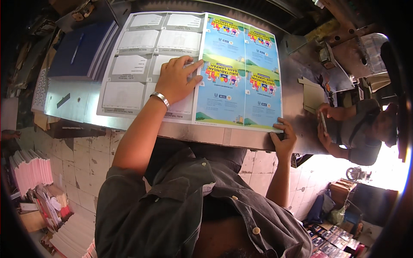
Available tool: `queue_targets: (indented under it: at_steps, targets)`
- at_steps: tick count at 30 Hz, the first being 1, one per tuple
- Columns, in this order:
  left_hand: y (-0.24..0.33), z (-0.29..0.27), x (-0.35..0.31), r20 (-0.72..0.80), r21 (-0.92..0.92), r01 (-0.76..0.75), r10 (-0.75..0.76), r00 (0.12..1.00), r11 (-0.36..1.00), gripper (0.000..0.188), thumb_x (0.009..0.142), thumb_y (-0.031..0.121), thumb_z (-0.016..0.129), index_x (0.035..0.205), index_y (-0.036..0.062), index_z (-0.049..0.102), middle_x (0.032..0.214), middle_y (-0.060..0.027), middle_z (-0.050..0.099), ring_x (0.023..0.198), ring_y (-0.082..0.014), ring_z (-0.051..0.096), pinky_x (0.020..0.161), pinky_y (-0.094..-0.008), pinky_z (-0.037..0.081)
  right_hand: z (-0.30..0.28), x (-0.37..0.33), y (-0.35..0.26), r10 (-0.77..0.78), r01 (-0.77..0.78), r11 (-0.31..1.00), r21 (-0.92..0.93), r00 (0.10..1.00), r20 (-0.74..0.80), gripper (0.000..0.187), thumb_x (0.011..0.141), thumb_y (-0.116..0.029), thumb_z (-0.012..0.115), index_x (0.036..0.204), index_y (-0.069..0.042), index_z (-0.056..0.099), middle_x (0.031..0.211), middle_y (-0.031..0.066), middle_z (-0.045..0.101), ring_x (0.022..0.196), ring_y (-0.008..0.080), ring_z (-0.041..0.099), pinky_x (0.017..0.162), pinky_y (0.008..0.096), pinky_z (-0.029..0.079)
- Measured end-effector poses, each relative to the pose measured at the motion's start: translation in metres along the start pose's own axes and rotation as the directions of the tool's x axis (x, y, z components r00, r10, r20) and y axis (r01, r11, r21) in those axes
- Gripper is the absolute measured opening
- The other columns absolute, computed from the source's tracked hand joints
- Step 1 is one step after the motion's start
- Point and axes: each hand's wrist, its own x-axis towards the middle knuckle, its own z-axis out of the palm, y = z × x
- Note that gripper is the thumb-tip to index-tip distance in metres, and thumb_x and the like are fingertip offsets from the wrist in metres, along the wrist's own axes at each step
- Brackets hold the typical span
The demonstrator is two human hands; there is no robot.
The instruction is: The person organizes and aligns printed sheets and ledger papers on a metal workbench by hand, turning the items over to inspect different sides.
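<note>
A large printed sheet lies flat on the metal table, its left part grey with pale boxes and its right part blue and green with colourful cartoon panels. My left hand rests on it with fingers spread, the fingertips at the line where the two parts meet. A silver bracelet is on that wrist. At the near right corner of the sheet, my right hand has its thumb and fingers closed about the edge. Whether any finger reaches underneath is hidden.
The metal table ends close to my body. A dark blue board with a pen on it lies at the far left. To the right, another person holds a phone-like object. Pink paper stacks stand on the floor at left.
</note>
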Motion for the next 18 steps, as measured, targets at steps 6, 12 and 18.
queue_targets:
  at_steps: [6,12,18]
  targets:
    - [0.002,-0.0028,0.0008,0.012,0.005,0.0,0.0,1.0,1.0,0.049,0.097,0.043,0.065,0.144,0.0274,0.062,0.136,-0.0053,0.057,0.125,-0.0228,0.051,0.108,-0.0429,0.035,-0.0005,-0.0005,0.0014,-0.01,0.01,1.0,0.012,1.0,-0.011,0.027,0.072,0.003,0.077,0.099,0.0,0.075,0.127,0.0172,0.068,0.116,0.029,0.066,0.1,0.038,0.05]
    - [-0.0005,0.0002,0.0002,-0.003,0.01,-0.001,0.001,1.0,1.0,0.049,0.097,0.043,0.065,0.144,0.0275,0.062,0.136,-0.0053,0.057,0.126,-0.0224,0.051,0.108,-0.0428,0.035,0.0001,0.0012,-0.0016,-0.014,0.014,1.0,0.012,1.0,-0.002,0.027,0.072,0.003,0.077,0.098,0.0,0.075,0.126,0.0171,0.069,0.115,0.0285,0.066,0.099,0.0372,0.051]
    - [0.0003,0.0,0.0006,0.001,0.015,-0.002,0.002,1.0,1.0,0.049,0.097,0.043,0.064,0.144,0.0279,0.061,0.136,-0.0055,0.056,0.126,-0.0221,0.05,0.109,-0.0424,0.035,-0.0007,0.001,0.0003,-0.034,0.034,0.999,-0.019,0.999,0.0,0.027,0.072,0.004,0.077,0.098,-0.001,0.075,0.126,0.017,0.068,0.115,0.0285,0.066,0.098,0.0368,0.051]
